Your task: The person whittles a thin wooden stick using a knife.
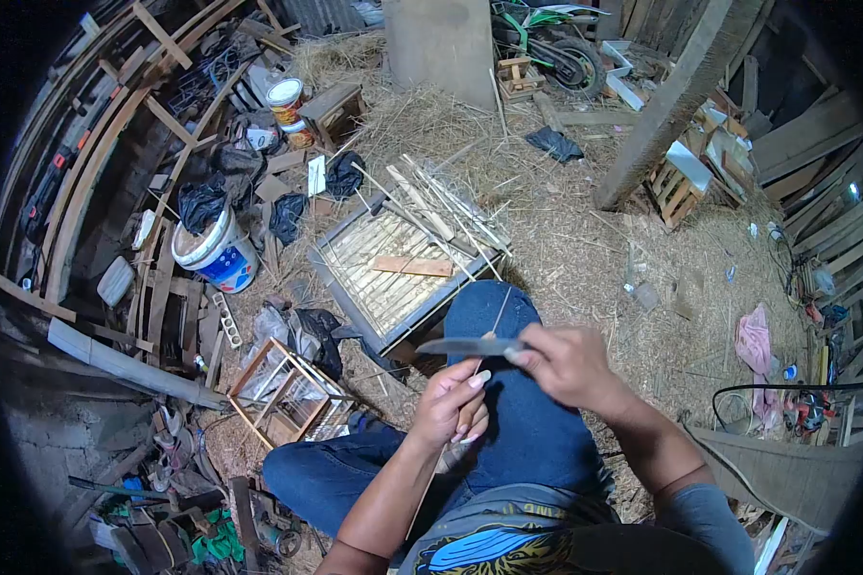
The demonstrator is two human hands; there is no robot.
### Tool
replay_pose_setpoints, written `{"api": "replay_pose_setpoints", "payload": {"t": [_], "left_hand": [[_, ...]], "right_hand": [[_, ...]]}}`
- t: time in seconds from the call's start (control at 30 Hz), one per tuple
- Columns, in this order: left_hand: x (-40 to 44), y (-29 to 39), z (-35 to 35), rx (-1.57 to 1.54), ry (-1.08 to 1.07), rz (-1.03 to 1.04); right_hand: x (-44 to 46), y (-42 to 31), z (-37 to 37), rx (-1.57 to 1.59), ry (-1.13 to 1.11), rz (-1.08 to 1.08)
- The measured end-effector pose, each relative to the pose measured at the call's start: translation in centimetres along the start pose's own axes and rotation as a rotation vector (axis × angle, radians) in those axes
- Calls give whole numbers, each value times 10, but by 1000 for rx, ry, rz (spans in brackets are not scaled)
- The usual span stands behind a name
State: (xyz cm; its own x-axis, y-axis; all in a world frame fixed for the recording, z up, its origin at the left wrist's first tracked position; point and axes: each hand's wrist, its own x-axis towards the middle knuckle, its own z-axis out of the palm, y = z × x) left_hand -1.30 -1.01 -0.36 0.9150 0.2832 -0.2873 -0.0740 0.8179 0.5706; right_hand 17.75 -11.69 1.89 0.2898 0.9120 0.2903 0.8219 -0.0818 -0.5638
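Observation:
Above my raised knee, my right hand [562, 364] is closed around the handle of a knife [460, 347], its blade pointing left. Just below the blade, my left hand [451, 402] pinches a thin stick [501, 311]. The stick runs from beyond the blade down past my left hand toward my lap. Blade and stick cross close to my left fingertips; whether they touch is hard to tell. A pale spot shows on the stick at the crossing.
Ahead stands a low slatted table [355, 307] bearing a reddish board [412, 266] and thin strips. At left are a wooden frame [292, 395] and a white bucket [211, 251]. A post [662, 105] rises at right. Shavings cover the floor.

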Motion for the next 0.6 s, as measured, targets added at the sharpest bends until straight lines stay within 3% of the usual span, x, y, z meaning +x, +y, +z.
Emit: {"api": "replay_pose_setpoints", "payload": {"t": [0.27,0.43,0.6], "left_hand": [[2,-1,-3,11,-7,-3],[-7,-1,-7,-5,-19,37],[0,-3,-1,-24,-11,25]], "right_hand": [[3,14,4,-23,-40,-22],[12,34,-18,-62,38,177],[7,1,-4,-14,28,78]]}}
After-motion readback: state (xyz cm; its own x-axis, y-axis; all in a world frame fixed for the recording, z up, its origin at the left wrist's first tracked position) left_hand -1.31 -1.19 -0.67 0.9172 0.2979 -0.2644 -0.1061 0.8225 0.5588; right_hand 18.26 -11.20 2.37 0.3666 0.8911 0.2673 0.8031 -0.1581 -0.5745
